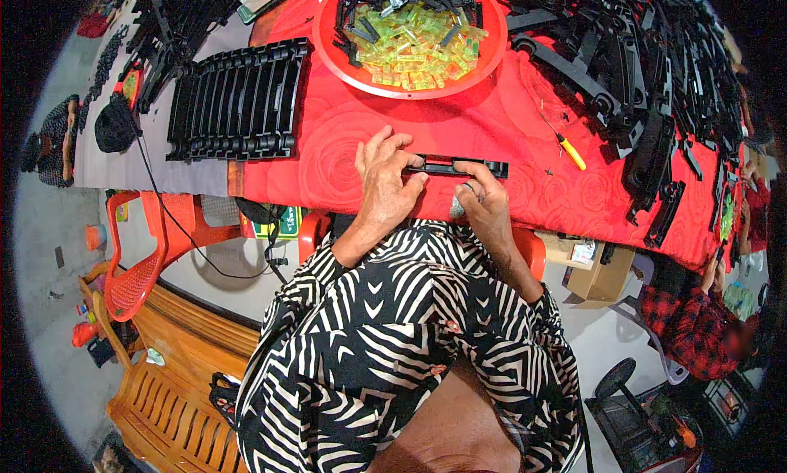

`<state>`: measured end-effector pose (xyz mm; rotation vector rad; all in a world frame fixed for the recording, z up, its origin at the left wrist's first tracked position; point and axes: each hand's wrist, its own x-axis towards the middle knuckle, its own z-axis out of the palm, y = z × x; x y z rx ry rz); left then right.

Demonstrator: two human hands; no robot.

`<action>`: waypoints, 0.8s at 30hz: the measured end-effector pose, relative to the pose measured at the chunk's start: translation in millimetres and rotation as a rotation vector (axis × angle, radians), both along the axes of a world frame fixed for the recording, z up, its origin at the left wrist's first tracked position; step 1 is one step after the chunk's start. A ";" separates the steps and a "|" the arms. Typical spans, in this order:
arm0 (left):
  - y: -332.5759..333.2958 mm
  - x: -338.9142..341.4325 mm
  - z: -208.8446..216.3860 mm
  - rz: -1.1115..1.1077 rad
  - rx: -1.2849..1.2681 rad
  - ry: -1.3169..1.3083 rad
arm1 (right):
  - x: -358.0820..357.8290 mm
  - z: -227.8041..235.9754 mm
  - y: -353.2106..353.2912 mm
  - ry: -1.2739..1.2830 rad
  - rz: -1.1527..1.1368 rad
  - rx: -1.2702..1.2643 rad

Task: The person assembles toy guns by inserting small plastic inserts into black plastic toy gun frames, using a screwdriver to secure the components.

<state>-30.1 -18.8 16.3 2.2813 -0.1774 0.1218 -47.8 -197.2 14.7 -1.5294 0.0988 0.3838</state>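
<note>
A long, narrow black plastic part (497, 170) lies flat near the front edge of the red cloth (344, 178). My left hand (385, 176) pinches its left end with thumb and index finger, the other fingers raised and spread. On its right half, my right hand (484, 201) grips it, index finger on top and thumb close by; a ring or band shows on that hand. Beyond the part stands a red round basin (326, 63) holding translucent yellow-green pieces (418, 51) and small black and grey pieces. Small details between my fingers are hidden.
Black parts lie in a neat row (238, 100) at the left and in a big heap (615, 71) at the right. A yellow-handled screwdriver (571, 153) rests between. A red chair (135, 260), wooden bench (180, 375) and cardboard box (602, 272) are below. Another person (697, 329) sits at right.
</note>
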 end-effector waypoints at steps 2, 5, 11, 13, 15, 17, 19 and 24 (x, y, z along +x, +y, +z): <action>-1.6 0.6 -0.1 0.002 0.013 0.012 | -1.7 4.9 1.8 0.012 -0.012 0.032; -3.9 0.3 -1.7 0.013 0.017 0.001 | -0.4 -4.9 -3.1 -0.059 0.007 -0.071; -2.6 -1.6 -3.5 0.030 0.017 -0.013 | 3.2 28.0 7.9 0.246 -0.080 0.122; -3.3 -1.6 -2.9 0.024 0.030 -0.020 | 1.1 27.9 6.0 0.282 -0.095 0.135; -3.9 -2.0 -1.9 0.024 0.030 -0.022 | -1.4 21.1 1.8 0.274 -0.063 0.261; -3.2 -2.8 -2.8 0.023 0.031 -0.024 | -1.5 22.3 3.2 0.265 -0.056 0.235; -3.1 -1.9 -2.2 0.018 0.029 -0.015 | -1.4 22.1 2.7 0.251 -0.049 0.207; -3.5 -1.9 -0.1 0.026 0.038 -0.012 | -1.3 28.0 6.3 0.224 -0.086 0.160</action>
